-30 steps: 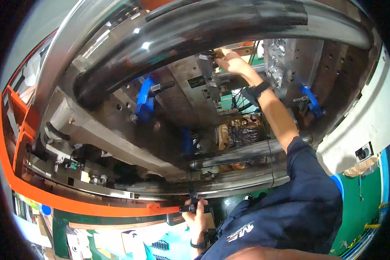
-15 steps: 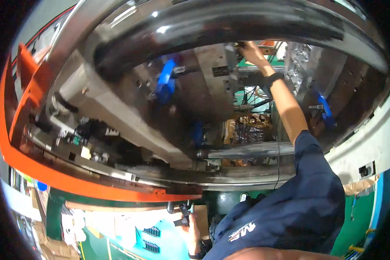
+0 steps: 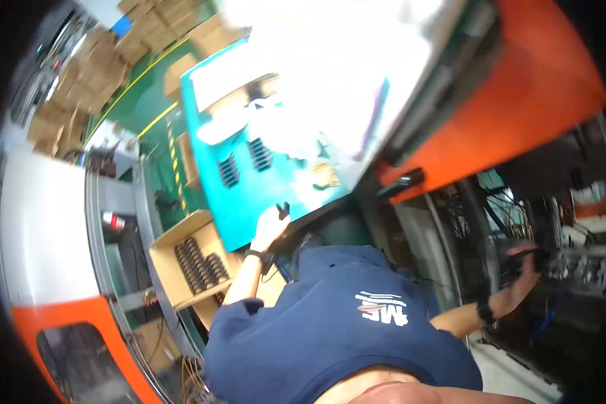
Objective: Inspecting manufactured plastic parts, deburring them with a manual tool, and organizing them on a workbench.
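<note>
While an orange-panelled machine (image 3: 518, 81) fills the right side, the right grip (image 3: 524, 273) is at its dark interior, too blurred to tell whether its fingers are closed. Leftward, a teal counter (image 3: 215, 209) carries two rows of black parts (image 3: 229, 170). By its near left corner, an open cardboard box (image 3: 165, 269) contains rows of similar dark parts (image 3: 198, 266). At the counter's near edge, the left grip (image 3: 271, 227) is clamped on a small black piece (image 3: 283, 210), probably light and stiff, best held by its sides.
</note>
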`<state>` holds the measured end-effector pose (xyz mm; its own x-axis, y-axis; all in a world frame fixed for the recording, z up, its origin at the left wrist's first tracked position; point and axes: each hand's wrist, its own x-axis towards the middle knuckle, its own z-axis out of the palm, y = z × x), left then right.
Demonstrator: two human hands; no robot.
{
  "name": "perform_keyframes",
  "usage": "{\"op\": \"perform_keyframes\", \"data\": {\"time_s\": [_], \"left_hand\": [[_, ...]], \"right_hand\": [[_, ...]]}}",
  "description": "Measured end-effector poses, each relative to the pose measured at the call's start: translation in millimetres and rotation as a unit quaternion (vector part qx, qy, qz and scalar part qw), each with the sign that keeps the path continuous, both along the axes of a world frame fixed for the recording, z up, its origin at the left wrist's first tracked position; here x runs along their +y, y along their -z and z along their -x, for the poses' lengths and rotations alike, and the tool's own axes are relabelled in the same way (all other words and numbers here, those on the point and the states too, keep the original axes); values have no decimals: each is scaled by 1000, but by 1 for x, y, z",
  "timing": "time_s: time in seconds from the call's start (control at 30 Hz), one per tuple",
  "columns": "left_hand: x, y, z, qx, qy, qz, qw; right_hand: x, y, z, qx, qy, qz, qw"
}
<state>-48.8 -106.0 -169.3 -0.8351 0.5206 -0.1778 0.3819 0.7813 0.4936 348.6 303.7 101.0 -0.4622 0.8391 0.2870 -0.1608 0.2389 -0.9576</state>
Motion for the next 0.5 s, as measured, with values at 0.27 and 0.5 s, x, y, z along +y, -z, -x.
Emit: {"op": "perform_keyframes", "data": {"time_s": [0.27,0.5], "left_hand": [[-125,150,96,139,-49,175,973],[-148,121,111,204,-77,111,970]], "right_hand": [[-210,214,309,-394,-417,223,788],[-303,406,424,-500,-351,149,778]]}}
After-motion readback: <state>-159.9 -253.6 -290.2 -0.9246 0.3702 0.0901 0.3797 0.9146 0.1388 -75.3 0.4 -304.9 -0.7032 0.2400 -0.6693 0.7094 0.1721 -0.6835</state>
